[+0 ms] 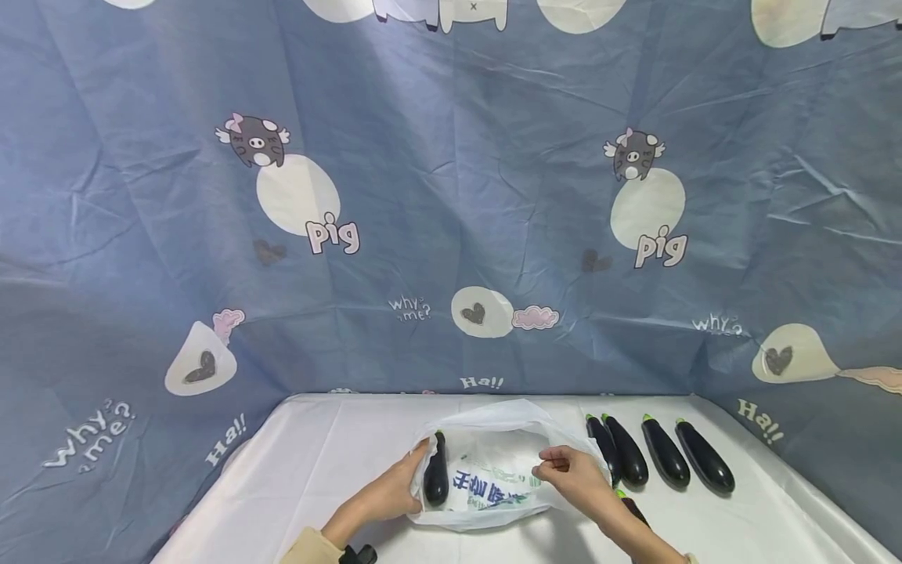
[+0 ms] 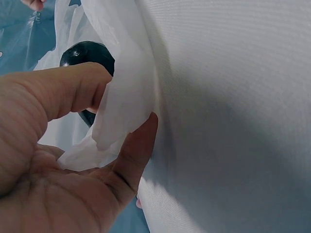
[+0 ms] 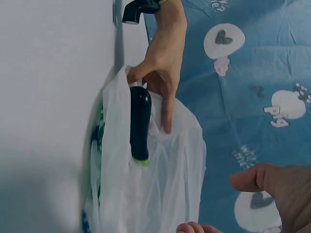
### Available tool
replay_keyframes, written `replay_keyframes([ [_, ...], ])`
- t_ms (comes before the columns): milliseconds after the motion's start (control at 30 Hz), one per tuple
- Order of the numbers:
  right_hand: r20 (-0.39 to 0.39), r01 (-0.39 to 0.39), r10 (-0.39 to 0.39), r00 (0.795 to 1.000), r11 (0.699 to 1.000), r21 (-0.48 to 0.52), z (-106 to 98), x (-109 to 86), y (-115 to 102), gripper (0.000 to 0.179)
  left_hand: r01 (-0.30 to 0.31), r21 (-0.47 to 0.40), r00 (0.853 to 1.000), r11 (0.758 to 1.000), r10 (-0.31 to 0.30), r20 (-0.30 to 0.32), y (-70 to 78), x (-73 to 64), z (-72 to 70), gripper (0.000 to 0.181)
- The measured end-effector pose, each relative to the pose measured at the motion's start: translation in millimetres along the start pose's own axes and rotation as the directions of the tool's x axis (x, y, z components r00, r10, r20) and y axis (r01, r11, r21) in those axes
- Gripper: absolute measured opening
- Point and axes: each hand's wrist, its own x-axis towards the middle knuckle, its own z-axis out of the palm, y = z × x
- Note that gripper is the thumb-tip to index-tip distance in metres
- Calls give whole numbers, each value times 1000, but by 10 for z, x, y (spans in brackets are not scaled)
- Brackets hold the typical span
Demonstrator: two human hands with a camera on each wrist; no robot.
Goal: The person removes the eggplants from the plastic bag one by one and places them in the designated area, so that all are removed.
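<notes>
A white plastic bag (image 1: 493,517) with blue and green print lies on the table with its mouth spread wide. Inside, along its left side, rests a dark eggplant (image 1: 436,474) with a green stem tip. My left hand (image 1: 395,486) grips the bag's left rim, thumb on the inner side and fingers outside, as the left wrist view shows beside the eggplant (image 2: 90,53). Over the right part of the bag's mouth is my right hand (image 1: 574,478), fingers loosely bent. In the right wrist view its thumb (image 3: 252,178) stands apart from the fingertips, with nothing between them.
Several more eggplants (image 1: 662,450) lie on the white-covered table (image 1: 310,446) to the right of the bag. Another eggplant (image 1: 632,507) is partly hidden by my right forearm. A blue printed cloth (image 1: 451,196) hangs behind and beside the table.
</notes>
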Motion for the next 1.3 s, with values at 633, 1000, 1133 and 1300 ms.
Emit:
replay_keyframes([
  [633, 120, 104, -113, 986, 992, 76, 473, 140, -238, 43, -18, 31, 1000, 999, 18, -9, 10, -11, -15, 109],
  [1000, 137, 150, -157, 978, 987, 57, 874, 173, -369, 38, -9, -9, 1000, 1000, 9, 7, 41, -22, -21, 110],
  [1133, 148, 143, -152, 977, 987, 71, 976, 217, -405, 36, -19, -17, 1000, 1000, 19, 13, 33, -18, -23, 110],
  [1300, 165, 116, -125, 978, 991, 64, 1104, 274, -439, 34, -22, -10, 1000, 1000, 22, 18, 20, -22, -22, 109],
])
